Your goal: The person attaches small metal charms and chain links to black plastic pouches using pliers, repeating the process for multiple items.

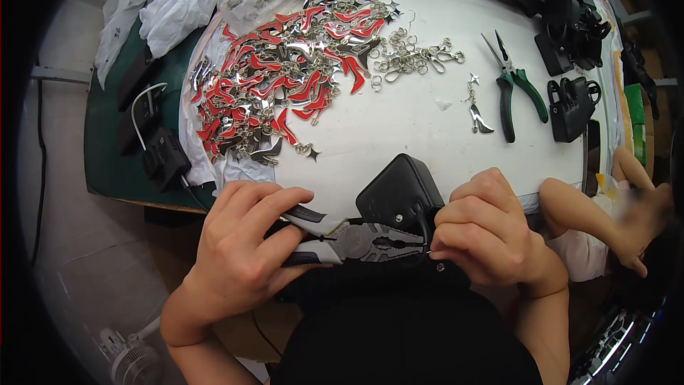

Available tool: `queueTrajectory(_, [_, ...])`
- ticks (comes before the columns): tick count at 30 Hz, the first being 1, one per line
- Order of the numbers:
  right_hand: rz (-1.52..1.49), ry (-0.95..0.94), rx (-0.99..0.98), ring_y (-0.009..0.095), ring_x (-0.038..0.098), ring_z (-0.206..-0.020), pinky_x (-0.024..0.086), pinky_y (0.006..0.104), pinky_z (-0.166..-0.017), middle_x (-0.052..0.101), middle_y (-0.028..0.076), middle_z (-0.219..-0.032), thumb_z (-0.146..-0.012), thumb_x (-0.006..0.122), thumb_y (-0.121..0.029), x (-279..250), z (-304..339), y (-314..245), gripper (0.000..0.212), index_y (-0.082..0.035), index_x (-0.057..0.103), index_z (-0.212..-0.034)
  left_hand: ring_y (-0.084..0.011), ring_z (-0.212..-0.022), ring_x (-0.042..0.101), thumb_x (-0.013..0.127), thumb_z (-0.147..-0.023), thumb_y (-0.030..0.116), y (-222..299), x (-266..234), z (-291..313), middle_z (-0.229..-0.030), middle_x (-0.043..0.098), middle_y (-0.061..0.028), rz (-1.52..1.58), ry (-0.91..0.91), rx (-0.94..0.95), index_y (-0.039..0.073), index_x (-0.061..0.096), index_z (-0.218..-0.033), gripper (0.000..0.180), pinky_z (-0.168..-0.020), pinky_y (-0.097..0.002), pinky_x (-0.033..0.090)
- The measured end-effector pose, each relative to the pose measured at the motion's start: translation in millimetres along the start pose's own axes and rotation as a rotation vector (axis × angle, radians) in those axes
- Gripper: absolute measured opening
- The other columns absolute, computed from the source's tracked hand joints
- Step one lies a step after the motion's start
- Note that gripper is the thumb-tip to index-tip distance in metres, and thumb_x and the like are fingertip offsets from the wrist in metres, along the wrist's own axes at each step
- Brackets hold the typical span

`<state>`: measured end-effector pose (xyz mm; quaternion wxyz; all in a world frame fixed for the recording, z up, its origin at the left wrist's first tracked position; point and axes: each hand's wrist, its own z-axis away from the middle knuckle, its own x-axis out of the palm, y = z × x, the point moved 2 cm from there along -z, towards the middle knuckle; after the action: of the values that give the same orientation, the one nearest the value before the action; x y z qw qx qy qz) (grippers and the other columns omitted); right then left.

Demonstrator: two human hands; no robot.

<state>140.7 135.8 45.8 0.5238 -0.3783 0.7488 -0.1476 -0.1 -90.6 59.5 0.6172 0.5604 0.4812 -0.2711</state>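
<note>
My left hand (246, 242) is wrapped round the grey and black handles of a pair of combination pliers (367, 242). The pliers' jaws point right and their tip meets the fingertips of my right hand (484, 232). That hand is closed in a pinch, and its fingers hide most of what is between them. Just behind the jaws is a small boxy black case (400, 189) with a metal stud. A curved black strap at its right side runs down beside my right fingers.
Red and silver shoe-shaped charms (285, 78) lie heaped at the left, with loose chains and clasps (417, 55) beside them. Green-handled long-nose pliers (514, 89), a single charm (477, 107) and several black cases (570, 107) are at the right. Another person (591, 221) is at the right edge.
</note>
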Motion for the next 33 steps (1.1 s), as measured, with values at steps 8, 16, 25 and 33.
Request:
queueTrajectory(8, [-0.02,-0.006,0.025,0.023,0.059,-0.081,0.044,0.0344,-0.07,0.061,0.004,-0.086,-0.071,0.081,-0.012,-3,4,4,0.026,-0.004,0.063,-0.087,-0.0298,-0.088,0.062,0.082,-0.049,0.021,-5,3,-5,-0.101,0.064,-0.0116,0.011,-0.033,0.085,0.001,0.058,-0.069,0.037,-0.075,-0.0417,0.048])
queueTrajectory(16, [0.877,0.237,0.537,0.037,0.049,-0.121,0.038,0.0437,-0.103,0.054,0.022,-0.131,-0.076,0.084,-0.037,-22,45,93,0.08,0.008,0.051,-0.134,-0.0298,-0.073,0.059,0.079,-0.048,0.01,-18,6,-2,-0.091,0.065,-0.0113,0.017,0.095,-0.006,0.003,0.048,-0.064,0.035,-0.065,-0.0391,0.044])
queueTrajectory(25, [0.589,0.198,0.831,0.036,0.057,-0.103,0.045,0.0388,-0.094,0.059,0.023,-0.119,-0.092,0.063,-0.02,-51,56,126,0.053,0.01,0.05,-0.133,-0.029,-0.068,0.057,0.078,-0.049,0.008,-26,-11,3,-0.085,0.065,-0.0092,0.005,0.064,-0.136,0.004,0.051,-0.072,0.036,-0.063,-0.0367,0.043])
queueTrajectory(33, [0.202,-0.121,0.373,0.034,0.058,-0.098,0.047,0.0412,-0.086,0.059,0.016,-0.112,-0.062,0.086,-0.021,-37,19,11,0.071,0.0,0.054,-0.121,-0.0282,-0.071,0.062,0.078,-0.052,0.013,-37,-15,5,-0.083,0.068,-0.0087,-0.038,0.067,-0.024,0.002,0.066,-0.09,0.042,-0.066,-0.0371,0.047])
